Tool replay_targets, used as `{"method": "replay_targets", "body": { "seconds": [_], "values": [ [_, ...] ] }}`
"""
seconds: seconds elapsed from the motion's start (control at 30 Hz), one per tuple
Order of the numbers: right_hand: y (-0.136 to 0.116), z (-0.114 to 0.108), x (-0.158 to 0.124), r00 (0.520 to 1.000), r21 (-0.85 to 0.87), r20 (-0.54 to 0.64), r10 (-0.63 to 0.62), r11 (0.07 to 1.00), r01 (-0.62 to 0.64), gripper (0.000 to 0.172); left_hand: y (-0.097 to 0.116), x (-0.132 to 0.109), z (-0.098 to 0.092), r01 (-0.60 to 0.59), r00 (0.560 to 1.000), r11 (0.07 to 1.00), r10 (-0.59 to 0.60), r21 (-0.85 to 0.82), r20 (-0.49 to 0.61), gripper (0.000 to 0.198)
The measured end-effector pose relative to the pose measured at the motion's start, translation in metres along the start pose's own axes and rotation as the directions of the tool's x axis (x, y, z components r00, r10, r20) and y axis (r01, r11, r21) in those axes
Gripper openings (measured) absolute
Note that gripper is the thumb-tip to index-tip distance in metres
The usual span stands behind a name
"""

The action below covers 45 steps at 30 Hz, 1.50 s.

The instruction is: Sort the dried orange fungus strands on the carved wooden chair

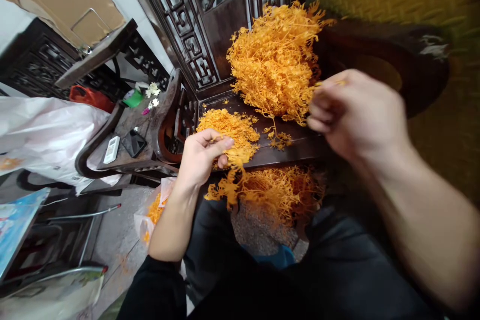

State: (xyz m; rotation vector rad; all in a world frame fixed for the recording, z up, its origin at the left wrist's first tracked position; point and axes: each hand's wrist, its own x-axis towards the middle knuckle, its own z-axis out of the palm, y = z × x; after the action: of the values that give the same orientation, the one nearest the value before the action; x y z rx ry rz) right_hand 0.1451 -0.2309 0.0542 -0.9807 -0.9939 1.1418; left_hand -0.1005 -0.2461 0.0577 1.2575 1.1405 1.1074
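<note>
My left hand (200, 155) pinches an orange plastic-looking flower sprig (230, 187) between thumb and fingers, and the sprig hangs down past the bench edge. Behind that hand, a small pile of orange pieces (225, 127) lies on the dark wooden bench (262, 152). My right hand (360, 115), a little blurred, is closed beside a large heap of tangled orange sprigs (277, 65). A bit of orange shows at its fingers, too small to make out. One loose sprig (278, 137) rests on the bench between the two piles.
More orange sprigs (281, 190) lie below the bench, between my knees, near a blue object (277, 257). A plastic bag (142, 225) with orange pieces stands on the floor at left. A side table (150, 125) holds a white remote (111, 150) and a black object (134, 143).
</note>
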Motion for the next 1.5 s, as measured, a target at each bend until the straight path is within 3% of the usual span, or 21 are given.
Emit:
{"method": "replay_targets", "body": {
  "seconds": [0.07,0.17,0.23,0.37,0.47,0.53,0.6,0.7,0.77,0.8,0.87,0.93,1.03,1.1,1.2,1.23,1.3,1.37,1.4,1.43,1.5],
  "values": [
    [0.0,-0.007,0.005,0.993,0.142,0.02,0.114,0.983,-0.116,0.019,-0.004,0.003,-0.003,-0.042,0.997,0.999,0.041,-0.016,-0.058,0.039],
    [0.009,-0.001,-0.002,0.942,-0.016,0.233,0.241,0.97,-0.244,0.007,-0.008,0.007,-0.001,-0.067,0.997,0.998,0.066,-0.015,-0.05,0.038],
    [0.015,0.007,-0.011,0.921,-0.125,0.32,0.224,0.973,-0.193,0.016,-0.008,0.007,0.002,-0.067,0.997,0.998,0.066,-0.017,-0.03,0.037],
    [0.02,0.018,-0.023,0.917,-0.242,0.383,0.115,0.97,-0.02,0.028,-0.008,0.005,0.006,-0.075,0.997,0.997,0.075,-0.029,0.007,0.035],
    [0.022,0.025,-0.029,0.893,-0.33,0.447,0.052,0.937,0.11,0.03,-0.006,0.003,0.011,-0.074,0.996,0.996,0.076,-0.05,0.039,0.033],
    [0.026,0.03,-0.031,0.915,-0.284,0.402,0.016,0.953,0.108,0.035,-0.002,0.001,0.015,-0.057,0.997,0.996,0.06,-0.066,0.047,0.036],
    [0.03,0.029,-0.027,0.962,-0.171,0.274,-0.009,0.983,0.058,0.042,0.004,-0.002,0.018,-0.036,0.997,0.994,0.042,-0.099,0.061,0.041],
    [0.027,0.014,-0.007,0.997,0.023,0.034,-0.063,0.998,0.062,0.043,0.011,-0.005,0.016,-0.011,0.998,0.987,0.022,-0.161,0.066,0.045],
    [0.019,0.002,0.003,0.995,0.118,-0.053,-0.085,0.989,0.091,0.037,0.011,-0.005,0.014,-0.019,1.0,0.986,0.022,-0.166,0.016,0.047],
    [0.015,-0.002,0.004,0.996,0.105,-0.044,-0.079,0.991,0.084,0.03,0.009,-0.003,0.013,-0.027,1.0,0.988,0.025,-0.153,-0.012,0.047],
    [0.01,-0.001,-0.004,0.994,0.007,0.097,-0.057,0.998,0.057,0.018,0.004,0.001,0.012,-0.045,0.998,0.991,0.039,-0.124,-0.045,0.047],
    [0.008,0.008,-0.021,0.959,-0.178,0.266,-0.101,0.972,0.152,0.033,0.0,0.006,0.014,-0.048,0.998,0.993,0.044,-0.111,-0.045,0.047],
    [0.011,0.025,-0.04,0.862,-0.394,0.417,-0.288,0.797,0.457,0.042,-0.005,0.011,0.019,-0.072,0.995,0.99,0.064,-0.121,-0.071,0.048],
    [0.016,0.033,-0.044,0.809,-0.452,0.442,-0.388,0.683,0.574,0.038,-0.005,0.011,0.022,-0.092,0.993,0.99,0.083,-0.111,-0.084,0.049],
    [0.022,0.036,-0.044,0.784,-0.509,0.418,-0.458,0.597,0.62,0.015,-0.006,0.01,0.026,-0.133,0.988,0.989,0.126,-0.071,-0.088,0.049],
    [0.023,0.036,-0.047,0.764,-0.513,0.419,-0.491,0.567,0.645,0.016,-0.007,0.011,0.026,-0.148,0.986,0.988,0.143,-0.053,-0.089,0.049],
    [0.02,0.034,-0.056,0.668,-0.456,0.48,-0.569,0.488,0.744,0.021,-0.008,0.016,0.024,-0.19,0.974,0.982,0.187,-0.015,-0.13,0.049],
    [0.013,0.03,-0.067,0.547,-0.339,0.541,-0.638,0.43,0.837,0.014,-0.01,0.024,0.02,-0.233,0.951,0.973,0.227,-0.001,-0.211,0.05],
    [0.008,0.028,-0.071,0.518,-0.296,0.531,-0.67,0.427,0.855,0.01,-0.011,0.028,0.017,-0.248,0.937,0.969,0.239,-0.005,-0.254,0.05],
    [0.004,0.027,-0.073,0.522,-0.281,0.502,-0.69,0.441,0.853,0.012,-0.011,0.031,0.014,-0.258,0.927,0.966,0.243,-0.013,-0.286,0.051],
    [-0.001,0.026,-0.071,0.599,-0.326,0.401,-0.693,0.503,0.8,0.02,-0.012,0.034,0.012,-0.244,0.931,0.97,0.227,-0.025,-0.285,0.05]
  ]
}}
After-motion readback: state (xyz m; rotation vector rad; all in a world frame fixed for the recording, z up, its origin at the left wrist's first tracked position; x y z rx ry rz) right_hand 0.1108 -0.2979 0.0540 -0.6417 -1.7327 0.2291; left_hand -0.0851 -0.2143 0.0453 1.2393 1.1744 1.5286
